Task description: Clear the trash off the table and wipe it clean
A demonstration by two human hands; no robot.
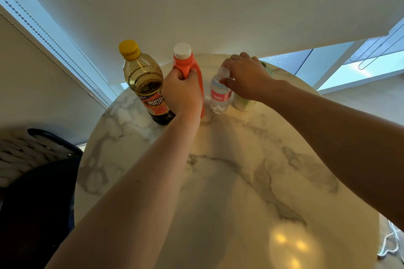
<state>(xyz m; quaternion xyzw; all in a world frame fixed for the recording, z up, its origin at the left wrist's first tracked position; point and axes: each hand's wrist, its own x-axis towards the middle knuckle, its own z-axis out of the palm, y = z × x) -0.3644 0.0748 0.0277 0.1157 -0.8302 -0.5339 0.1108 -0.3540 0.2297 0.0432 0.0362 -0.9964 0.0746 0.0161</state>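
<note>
An orange bottle (185, 62) with a white cap stands at the far side of the round marble table (229, 181). My left hand (182, 91) is wrapped around its handle. To its right stands a small clear water bottle (219, 98) with a pink label. My right hand (244, 76) pinches its white cap from above. A large bottle (143, 82) with a yellow cap and dark liquid at the bottom stands left of the orange one. A pale green cup (243, 102) sits behind my right wrist, mostly hidden.
A dark chair (32, 203) with a woven seat stands left of the table. The wall rises just behind the bottles. Windows with blind cords sit at left and right. A white cable (391, 244) lies on the floor at lower right.
</note>
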